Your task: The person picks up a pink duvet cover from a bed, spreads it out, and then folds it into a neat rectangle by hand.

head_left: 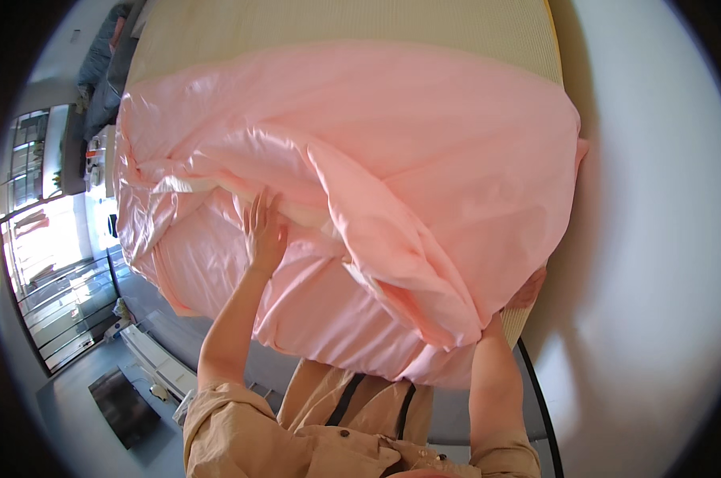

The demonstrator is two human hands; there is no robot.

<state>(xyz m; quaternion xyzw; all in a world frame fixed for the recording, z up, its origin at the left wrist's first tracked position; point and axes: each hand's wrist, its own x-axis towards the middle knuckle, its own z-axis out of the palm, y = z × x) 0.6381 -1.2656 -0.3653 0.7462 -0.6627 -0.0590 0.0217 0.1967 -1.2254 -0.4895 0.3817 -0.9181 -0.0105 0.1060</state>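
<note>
A large pink, satiny duvet cover [456, 151] lies rumpled over the near part of a bed. A thick fold [384, 231] runs slantwise across its middle, and a cream layer [296, 211] shows along the gap beside it. My left hand [266, 231] rests on the pink cloth near that gap, fingers stretched upward and slightly apart. At the near right corner, my right hand [528, 291] reaches past the cloth's edge beside the mattress. Pink cloth covers part of that hand and its wrist, and its fingers do not show clearly.
Beyond the cloth lies the beige ribbed mattress surface [336, 22]. A white wall [655, 199] stands close along the bed's right side. At left are a barred window [53, 271], a dark grey heap of cloth [109, 84] and a white bench-like piece [157, 358].
</note>
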